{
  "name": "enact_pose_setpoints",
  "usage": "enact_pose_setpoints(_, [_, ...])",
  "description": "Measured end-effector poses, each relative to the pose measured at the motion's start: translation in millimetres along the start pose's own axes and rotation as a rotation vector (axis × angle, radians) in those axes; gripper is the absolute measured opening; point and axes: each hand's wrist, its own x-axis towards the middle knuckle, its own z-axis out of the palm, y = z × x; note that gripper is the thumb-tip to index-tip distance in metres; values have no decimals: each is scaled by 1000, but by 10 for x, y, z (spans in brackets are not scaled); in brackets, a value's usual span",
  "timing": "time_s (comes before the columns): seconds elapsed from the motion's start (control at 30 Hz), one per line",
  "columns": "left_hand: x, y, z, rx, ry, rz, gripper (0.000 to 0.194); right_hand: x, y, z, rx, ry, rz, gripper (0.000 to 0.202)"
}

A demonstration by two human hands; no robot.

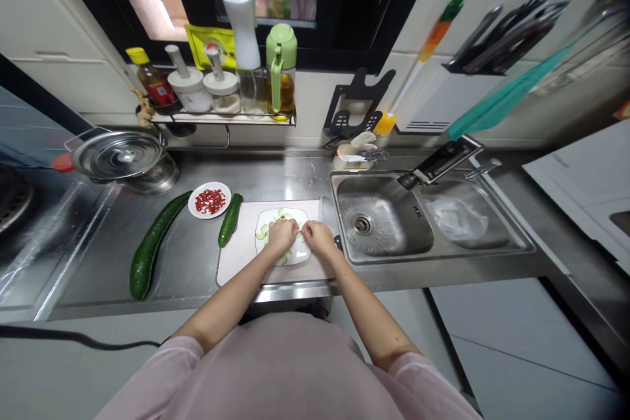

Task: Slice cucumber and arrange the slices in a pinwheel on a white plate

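A white plate point(296, 256) lies on a pale cutting board point(241, 262), with thin pale-green cucumber slices point(262, 232) spread around it. Over the plate, my left hand point(282, 236) and my right hand point(319, 237) are close together, fingertips pinched. Between them shows a bit of pale-green slice, mostly hidden by the fingers. A knife point(337, 242) lies at the board's right edge, partly behind my right hand. Left of the plate, a short piece of cucumber point(230, 220) rests against the board's edge. Farther left lies a long whole cucumber point(156, 246).
A small white dish point(191, 202) holds red bits. A lidded steel pot point(157, 174) stands at the back left. On the right is a steel sink point(394, 210) with a faucet point(438, 164) and a plastic bag point(457, 218). Seasoning containers fill a wall rack point(231, 119).
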Motion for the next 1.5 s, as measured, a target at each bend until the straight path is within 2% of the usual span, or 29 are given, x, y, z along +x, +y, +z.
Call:
enact_pose_setpoints(0.8, [80,1,128,31,0,-2,20,46,-70,-27,-168,-64,11,23])
enact_pose_setpoints(1.5, [75,8,142,40,25,5,18,69,26,47,-70,-21,58,13])
